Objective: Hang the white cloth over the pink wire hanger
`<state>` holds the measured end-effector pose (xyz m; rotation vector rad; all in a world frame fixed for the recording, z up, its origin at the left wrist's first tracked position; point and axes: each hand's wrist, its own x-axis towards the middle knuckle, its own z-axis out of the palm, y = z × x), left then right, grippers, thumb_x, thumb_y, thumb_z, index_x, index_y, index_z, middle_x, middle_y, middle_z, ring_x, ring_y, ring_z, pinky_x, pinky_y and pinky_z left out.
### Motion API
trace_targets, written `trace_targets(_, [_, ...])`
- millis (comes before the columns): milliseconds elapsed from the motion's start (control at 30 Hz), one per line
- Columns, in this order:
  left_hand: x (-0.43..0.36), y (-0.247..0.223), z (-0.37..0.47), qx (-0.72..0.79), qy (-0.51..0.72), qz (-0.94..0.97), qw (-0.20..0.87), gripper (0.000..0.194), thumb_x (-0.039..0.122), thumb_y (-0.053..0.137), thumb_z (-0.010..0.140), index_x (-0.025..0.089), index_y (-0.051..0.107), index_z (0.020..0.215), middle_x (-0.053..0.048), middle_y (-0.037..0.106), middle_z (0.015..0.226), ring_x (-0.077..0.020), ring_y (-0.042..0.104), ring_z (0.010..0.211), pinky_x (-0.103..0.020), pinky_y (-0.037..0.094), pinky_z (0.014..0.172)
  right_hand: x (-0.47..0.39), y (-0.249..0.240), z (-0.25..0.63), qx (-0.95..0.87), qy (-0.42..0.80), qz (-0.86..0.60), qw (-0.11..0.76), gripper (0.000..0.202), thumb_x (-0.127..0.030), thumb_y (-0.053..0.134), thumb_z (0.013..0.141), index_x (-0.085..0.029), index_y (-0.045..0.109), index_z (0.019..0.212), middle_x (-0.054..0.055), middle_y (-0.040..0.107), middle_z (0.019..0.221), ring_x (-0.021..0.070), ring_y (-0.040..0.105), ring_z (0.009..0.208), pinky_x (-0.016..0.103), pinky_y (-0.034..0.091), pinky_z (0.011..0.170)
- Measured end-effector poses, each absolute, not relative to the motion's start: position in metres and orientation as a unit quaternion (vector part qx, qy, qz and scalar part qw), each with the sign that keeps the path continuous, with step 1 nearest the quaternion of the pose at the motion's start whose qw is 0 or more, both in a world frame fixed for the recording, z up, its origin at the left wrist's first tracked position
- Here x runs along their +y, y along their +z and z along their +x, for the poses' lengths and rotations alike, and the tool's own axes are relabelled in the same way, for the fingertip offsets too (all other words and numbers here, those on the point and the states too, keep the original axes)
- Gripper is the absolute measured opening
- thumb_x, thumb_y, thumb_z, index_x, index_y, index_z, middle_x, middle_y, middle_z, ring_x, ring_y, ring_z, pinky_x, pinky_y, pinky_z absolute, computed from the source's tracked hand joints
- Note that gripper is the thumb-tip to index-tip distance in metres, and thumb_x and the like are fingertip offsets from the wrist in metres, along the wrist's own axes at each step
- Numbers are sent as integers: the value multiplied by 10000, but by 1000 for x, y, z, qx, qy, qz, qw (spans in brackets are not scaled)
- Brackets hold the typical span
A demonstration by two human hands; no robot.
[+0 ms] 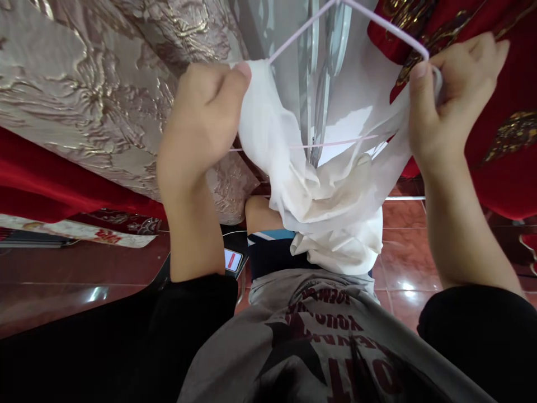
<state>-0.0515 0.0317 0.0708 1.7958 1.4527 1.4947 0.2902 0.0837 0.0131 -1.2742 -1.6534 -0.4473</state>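
A thin pale-pink hanger (300, 32) spreads between my hands, its lower bar crossing behind the cloth. Over its arms hangs a sheer white garment (280, 134), bunched in loose folds down to my lap. My left hand (205, 112) is closed, thumb and fingers pinching the garment at the hanger's left end. At the opposite end, my right hand (455, 95) grips the garment's edge, with the thumb pressed by the hanger's tip. The fingertips of my left hand are hidden.
Beige embossed fabric (104, 95) hangs to the left, above red cloth (62, 179). Red fabric with gold sequins (509, 134) hangs on the right. A phone (232, 260) with a lit screen lies beside my lap. Reddish tiles (405, 246) cover the floor.
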Motion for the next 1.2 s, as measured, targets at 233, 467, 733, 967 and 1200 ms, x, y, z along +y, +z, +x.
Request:
trace_targets(233, [33, 75, -45, 620, 327, 711, 57, 494, 278, 544, 1001, 234, 454, 517, 15, 516, 429, -193, 612, 455, -269, 377, 482, 62, -4, 285, -724, -229, -345, 552, 533, -502, 547, 1026, -251, 600, 1493, 137, 538, 1495, 301, 498, 1440, 490, 407, 1207])
trace_targets(467, [55, 21, -57, 514, 513, 678, 115, 115, 154, 689, 890, 195, 599, 948, 4, 705, 829, -139, 670, 558, -235, 489, 475, 51, -37, 213, -819, -7, -389, 422, 481, -544, 360, 1068, -322, 586, 1430, 84, 654, 1401, 265, 587, 1360, 557, 406, 1260])
trace_targets(733, [14, -66, -5, 446, 730, 512, 77, 448, 514, 688, 1001, 254, 517, 1323, -90, 522, 1415, -209, 638, 1143, -352, 529, 959, 61, -74, 188, -719, -4, -497, 486, 481, -610, 399, 1058, -240, 680, 935, 56, 700, 958, 220, 629, 1042, 537, 426, 1175])
trace_targets(967, [4, -81, 43, 440, 737, 491, 151, 633, 593, 691, 951, 258, 405, 1405, -163, 554, 1450, -283, 574, 1407, -440, 503, 1158, 41, -70, 195, -716, -7, -492, 494, 421, -584, 463, 1047, -235, 665, 925, 58, 652, 952, 224, 608, 1077, 575, 364, 1219])
trace_targets(1200, [-4, -37, 14, 443, 650, 515, 341, 341, 484, 811, 884, 199, 688, 1023, -101, 741, 1103, -331, 674, 1264, -511, 565, 1096, 36, -67, 196, -711, -12, -499, 495, 426, -596, 481, 1036, -236, 656, 892, 56, 658, 926, 220, 607, 1042, 588, 376, 1224])
